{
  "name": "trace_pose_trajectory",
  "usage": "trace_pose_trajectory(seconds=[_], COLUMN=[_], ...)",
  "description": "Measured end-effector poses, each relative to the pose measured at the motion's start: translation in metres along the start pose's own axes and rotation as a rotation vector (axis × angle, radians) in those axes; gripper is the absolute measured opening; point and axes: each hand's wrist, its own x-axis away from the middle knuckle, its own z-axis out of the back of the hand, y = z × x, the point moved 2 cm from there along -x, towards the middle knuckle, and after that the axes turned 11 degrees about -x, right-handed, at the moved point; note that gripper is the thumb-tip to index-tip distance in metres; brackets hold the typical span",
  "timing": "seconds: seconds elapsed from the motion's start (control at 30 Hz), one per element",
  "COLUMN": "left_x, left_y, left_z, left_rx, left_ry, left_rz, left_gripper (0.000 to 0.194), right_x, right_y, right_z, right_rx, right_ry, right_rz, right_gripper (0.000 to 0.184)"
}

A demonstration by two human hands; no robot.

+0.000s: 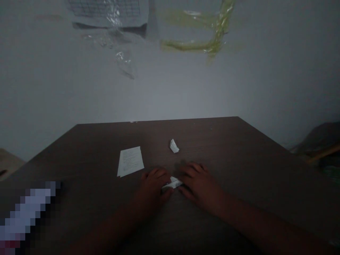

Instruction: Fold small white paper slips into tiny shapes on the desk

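A small piece of folded paper (174, 182), white with faint print, lies low over the table between my two hands. My left hand (155, 186) grips its left end, with the thumb in front and the fingers curled behind. On the other side, my right hand (203, 186) has its thumb and bent fingers around the paper's right tip. The fingers hide both ends of the paper. Just beyond the hands sits another small folded paper piece (174, 146). Left of it, a few printed paper sheets (131, 161) lie flat in a slightly uneven stack.
The dark wooden table (92, 148) reaches back to a pale wall (164, 85) with yellow tape (188, 46) and clear tape on it. A blurred-out pale object (29, 209) lies at the left front. Dark shapes stand beyond the table's right edge.
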Motion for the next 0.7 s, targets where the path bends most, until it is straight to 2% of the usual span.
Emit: trace_pose_trajectory(seconds=[0.13, 0.23, 0.37, 0.5, 0.7], left_x=[0.0, -0.002, -0.007, -0.006, 0.007], left_y=[0.0, -0.002, -0.003, 0.0, 0.013], left_z=[-0.001, -0.004, -0.002, 0.008, 0.021], left_rx=[0.001, -0.051, -0.143, -0.17, -0.169], left_ry=[0.037, 0.061, 0.032, 0.036, 0.196], left_rz=[-0.021, -0.091, -0.187, -0.202, -0.197], left_gripper=[0.03, 0.035, 0.025, 0.026, 0.02], right_x=[-0.004, -0.006, -0.007, -0.006, 0.0], right_y=[-0.001, 0.001, 0.004, 0.003, -0.001], right_z=[-0.007, -0.012, -0.013, -0.01, -0.008], right_rx=[-0.061, -0.066, -0.049, -0.059, -0.054], right_ry=[-0.009, 0.0, 0.033, 0.099, 0.256], right_rz=[0.008, 0.056, 0.12, 0.185, 0.305], right_gripper=[0.025, 0.026, 0.018, 0.018, 0.014])
